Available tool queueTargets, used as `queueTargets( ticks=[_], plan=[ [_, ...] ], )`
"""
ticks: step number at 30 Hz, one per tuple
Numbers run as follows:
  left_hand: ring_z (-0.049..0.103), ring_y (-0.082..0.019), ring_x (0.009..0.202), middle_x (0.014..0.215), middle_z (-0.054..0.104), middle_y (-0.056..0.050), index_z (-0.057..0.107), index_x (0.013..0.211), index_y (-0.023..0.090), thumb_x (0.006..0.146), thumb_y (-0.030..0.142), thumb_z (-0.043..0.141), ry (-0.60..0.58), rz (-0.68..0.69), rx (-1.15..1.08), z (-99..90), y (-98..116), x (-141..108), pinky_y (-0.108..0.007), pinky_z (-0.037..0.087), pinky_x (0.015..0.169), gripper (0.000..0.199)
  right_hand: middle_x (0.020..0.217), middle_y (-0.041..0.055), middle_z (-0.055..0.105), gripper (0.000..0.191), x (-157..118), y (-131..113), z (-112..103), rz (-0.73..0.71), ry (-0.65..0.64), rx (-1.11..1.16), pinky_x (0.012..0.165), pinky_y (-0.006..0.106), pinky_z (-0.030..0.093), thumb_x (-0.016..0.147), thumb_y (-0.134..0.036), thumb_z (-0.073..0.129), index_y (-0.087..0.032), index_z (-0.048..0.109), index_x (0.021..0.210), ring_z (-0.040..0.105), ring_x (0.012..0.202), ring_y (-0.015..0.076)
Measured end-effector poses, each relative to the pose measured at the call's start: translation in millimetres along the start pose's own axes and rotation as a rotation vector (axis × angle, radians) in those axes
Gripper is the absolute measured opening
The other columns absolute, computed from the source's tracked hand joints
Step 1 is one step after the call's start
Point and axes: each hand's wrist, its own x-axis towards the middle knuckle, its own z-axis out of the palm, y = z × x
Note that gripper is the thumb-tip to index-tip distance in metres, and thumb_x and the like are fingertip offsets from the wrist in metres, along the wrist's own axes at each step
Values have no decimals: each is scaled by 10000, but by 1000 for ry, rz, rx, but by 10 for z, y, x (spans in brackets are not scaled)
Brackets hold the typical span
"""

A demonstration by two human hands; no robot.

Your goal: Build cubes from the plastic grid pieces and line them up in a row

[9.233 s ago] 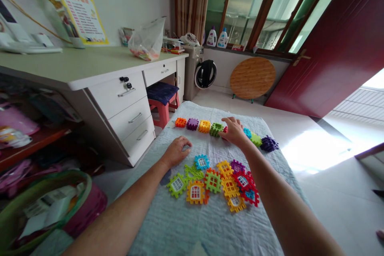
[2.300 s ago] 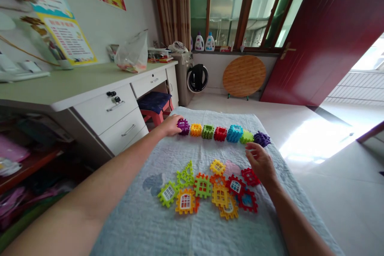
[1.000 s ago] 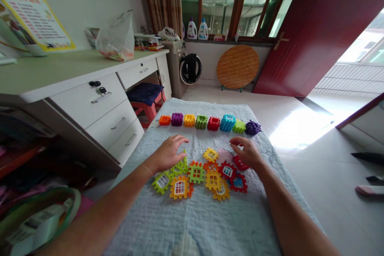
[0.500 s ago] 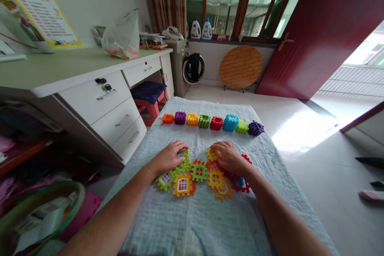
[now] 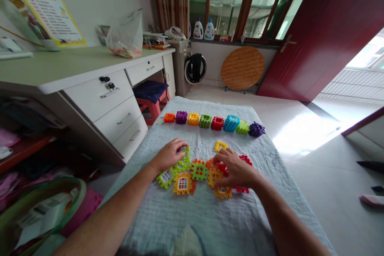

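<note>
Loose plastic window-shaped pieces lie on the cloth between my hands. My left hand (image 5: 169, 155) rests over light green pieces (image 5: 183, 163), fingers curled at their upper edge; whether it grips one is unclear. My right hand (image 5: 235, 167) is over the right part of the pile, thumb and fingers apart, above an orange-yellow piece (image 5: 214, 177). A yellow piece (image 5: 220, 146) lies just beyond it. Between the hands are a green piece (image 5: 199, 170) and a yellow one with a white window (image 5: 183, 184). Red pieces (image 5: 245, 160) are partly hidden by my right hand.
Farther back on the cloth-covered table (image 5: 192, 224), stacked blocks stand in a row, from orange (image 5: 169, 117) to blue (image 5: 231, 123) and dark purple (image 5: 257, 129). At the left are a desk (image 5: 75, 66) with drawers and a stool (image 5: 151, 91).
My right hand has opened and shifted nearer to me, off the yellow piece, which now lies farther back in full view. My left hand has hardly moved.
</note>
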Motion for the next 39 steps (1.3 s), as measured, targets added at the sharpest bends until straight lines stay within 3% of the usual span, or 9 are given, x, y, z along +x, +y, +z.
queueTargets(
  ticks=[3, 6, 11, 15, 22, 27, 31, 34, 39],
  plan=[
    [581, -158, 818, 993, 606, -56, 644, 1049, 167, 749, 91, 495, 55, -1, 1, 25, -32, 8, -289, 481, 804, 344, 990, 68, 567, 579, 6, -142, 94, -15, -85, -85, 876, 443, 393, 531, -507, 792, -209, 602, 989, 490, 938, 265],
    [596, -167, 878, 995, 616, -60, 642, 1036, 166, 754, 69, 472, 114, 3, -1, 43, -71, 15, -285, 481, 831, 343, 972, 73, 581, 494, 20, -156, 130, -4, -79, -83, 869, 421, 404, 579, -453, 770, -191, 609, 965, 511, 926, 256],
    [603, -169, 897, 987, 628, -56, 640, 1003, 169, 768, 76, 469, 145, -6, 1, 47, -110, 19, -281, 484, 827, 305, 1008, 76, 622, 336, 10, -95, 8, -4, 44, 56, 843, 336, 427, 720, -293, 645, -198, 619, 1042, 565, 925, 218],
    [602, -174, 902, 979, 633, -63, 645, 1000, 160, 771, 74, 467, 130, -4, 6, 38, -106, 20, -287, 484, 823, 303, 845, 21, 656, 186, 25, -34, -54, 69, 122, 184, 684, 272, 424, 824, -255, 505, -214, 620, 964, 585, 738, 158],
    [603, -175, 910, 975, 634, -56, 649, 996, 178, 772, 87, 471, 118, -1, 22, 33, -107, 23, -290, 484, 838, 300, 598, -22, 548, 297, 89, 228, 36, 208, 299, 257, 525, 243, 326, 931, -365, 362, -199, 488, 720, 461, 526, 108],
    [603, -176, 896, 962, 631, -54, 648, 987, 178, 768, 98, 476, 112, 4, 18, 30, -115, 24, -294, 485, 835, 290, 646, -7, 527, 322, 111, 372, 74, 206, 252, 115, 555, 250, 335, 921, -385, 380, -194, 490, 687, 470, 584, 122],
    [602, -180, 903, 975, 629, -63, 646, 992, 166, 772, 103, 477, 105, 10, 19, 26, -118, 26, -299, 484, 832, 284, 850, 52, 573, 203, 96, 452, 110, 236, 321, -6, 739, 303, 411, 876, -364, 475, -178, 557, 882, 540, 806, 185],
    [602, -186, 916, 979, 631, -64, 650, 988, 168, 772, 110, 482, 102, 17, 16, 24, -120, 27, -307, 483, 844, 280, 946, 75, 583, 332, 63, 492, 139, 291, 362, -53, 810, 349, 421, 795, -396, 588, -174, 542, 1038, 541, 902, 225],
    [600, -185, 901, 969, 634, -59, 652, 987, 175, 768, 117, 488, 97, 13, 10, 25, -123, 28, -313, 488, 838, 279, 965, 82, 595, 429, 36, 462, 165, 371, 350, -125, 814, 378, 423, 720, -466, 645, -185, 547, 1029, 548, 909, 255]
  ],
)
